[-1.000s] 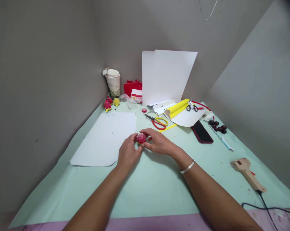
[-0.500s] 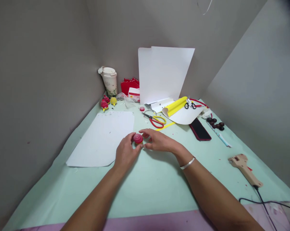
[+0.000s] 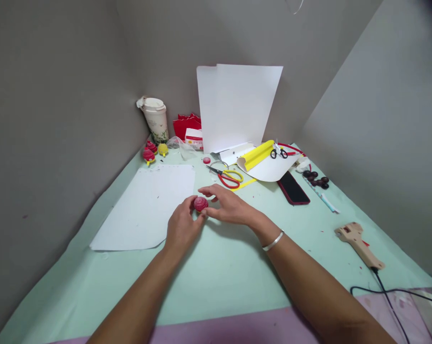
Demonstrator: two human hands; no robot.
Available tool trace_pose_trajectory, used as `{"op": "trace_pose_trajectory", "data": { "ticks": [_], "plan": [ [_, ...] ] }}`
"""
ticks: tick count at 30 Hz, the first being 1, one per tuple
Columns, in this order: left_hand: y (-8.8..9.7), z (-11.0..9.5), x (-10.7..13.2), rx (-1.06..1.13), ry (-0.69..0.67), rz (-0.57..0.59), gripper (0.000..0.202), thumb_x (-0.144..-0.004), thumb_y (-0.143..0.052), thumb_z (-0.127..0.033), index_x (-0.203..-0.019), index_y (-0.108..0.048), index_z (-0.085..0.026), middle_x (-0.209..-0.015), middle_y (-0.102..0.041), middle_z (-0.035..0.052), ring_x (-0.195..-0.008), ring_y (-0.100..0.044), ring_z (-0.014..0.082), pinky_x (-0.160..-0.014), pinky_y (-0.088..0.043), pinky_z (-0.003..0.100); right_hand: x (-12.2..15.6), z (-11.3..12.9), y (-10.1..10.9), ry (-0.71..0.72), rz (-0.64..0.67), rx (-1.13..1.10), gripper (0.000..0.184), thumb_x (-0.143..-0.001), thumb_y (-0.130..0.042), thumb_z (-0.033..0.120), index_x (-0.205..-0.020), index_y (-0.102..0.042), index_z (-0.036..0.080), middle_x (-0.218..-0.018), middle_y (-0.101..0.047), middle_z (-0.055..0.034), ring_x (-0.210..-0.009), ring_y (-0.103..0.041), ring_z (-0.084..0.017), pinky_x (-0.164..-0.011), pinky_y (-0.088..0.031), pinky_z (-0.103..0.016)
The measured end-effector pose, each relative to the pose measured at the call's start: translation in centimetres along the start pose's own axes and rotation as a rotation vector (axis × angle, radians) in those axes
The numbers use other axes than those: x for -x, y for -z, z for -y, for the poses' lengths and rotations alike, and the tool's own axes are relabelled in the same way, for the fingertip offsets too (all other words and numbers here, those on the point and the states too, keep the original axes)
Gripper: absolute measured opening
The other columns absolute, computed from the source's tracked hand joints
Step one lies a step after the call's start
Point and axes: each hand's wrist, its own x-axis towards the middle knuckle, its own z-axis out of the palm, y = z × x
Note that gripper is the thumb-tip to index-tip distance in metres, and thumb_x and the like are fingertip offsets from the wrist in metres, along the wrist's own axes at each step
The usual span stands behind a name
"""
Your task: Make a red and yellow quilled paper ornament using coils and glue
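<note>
— What have the hands got hold of?

— The left hand [image 3: 182, 224] and the right hand [image 3: 230, 208] meet around a small red ribbed paper dome [image 3: 200, 203]. The left pinches it from its side with thumb and curled fingertips; the right arches over it, fingertips on the far side. A silver bangle [image 3: 273, 241] sits on the right wrist.

— And where is the dome?

— Low over the middle of the bench, which is covered with a pale mint-green sheet [image 3: 219, 277], just off the right-hand edge of a large white sheet of paper [image 3: 147, 205]. I cannot tell whether it rests on the cover or is held just clear of it.

— What lies about?

— Just beyond the hands, red-and-yellow-handled scissors [image 3: 227, 177]. Further right a dark red phone [image 3: 292, 188] lies face up, with a cluster of dark round beads [image 3: 316, 179] near it. At the back a white card [image 3: 237, 107] leans upright against the wall, with a yellow paper roll [image 3: 258, 155] and small black-handled scissors [image 3: 278, 153] in front of it. In the left corner stands a lidded paper cup [image 3: 155, 119], with little red and yellow paper ornaments [image 3: 149, 154] beside it. Well apart on the right lies a beige glue gun [image 3: 359, 243], its black cord [image 3: 387, 291] trailing toward the near edge.
</note>
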Motion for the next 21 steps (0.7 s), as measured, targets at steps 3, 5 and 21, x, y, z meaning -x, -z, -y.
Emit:
{"op": "trace_pose_trajectory", "data": {
  "ticks": [3, 5, 21],
  "plan": [
    [-0.04, -0.01, -0.03, -0.012, 0.022, -0.001, 0.044, -0.081, -0.062, -0.03, -0.124, -0.056, -0.024, -0.114, -0.07, 0.0061, -0.097, -0.066, 0.0243, -0.085, -0.05, 0.036, -0.05, 0.09, -0.31, 0.03, -0.011, 0.033, 0.049, -0.08, -0.069, 0.019, -0.127, -0.056, 0.02, -0.121, -0.06, -0.0092, -0.11, -0.06, -0.021, -0.095, -0.052, -0.038],
    [-0.03, -0.14, -0.02, -0.016, 0.025, 0.0, 0.045, -0.081, -0.061, -0.028, -0.125, -0.056, -0.024, -0.114, -0.07, 0.006, -0.097, -0.066, 0.0244, -0.085, -0.05, 0.036, -0.05, 0.18, -0.36, 0.049, -0.014, 0.043, 0.041, -0.081, -0.067, 0.017, -0.122, -0.06, 0.02, -0.116, -0.063, -0.0076, -0.106, -0.06, -0.02, -0.092, -0.052, -0.037],
    [-0.12, 0.07, -0.04, 0.062, 0.014, 0.023, 0.049, -0.077, -0.067, -0.027, -0.124, -0.054, -0.024, -0.117, -0.069, 0.0047, -0.098, -0.065, 0.0235, -0.087, -0.05, 0.036, -0.45, 0.0, 0.44, -0.076, -0.101, -0.091, 0.031, -0.082, -0.068, 0.018, -0.112, -0.061, 0.016, -0.109, -0.068, -0.0079, -0.097, -0.066, -0.019, -0.086, -0.055, -0.036]
  ]
}}
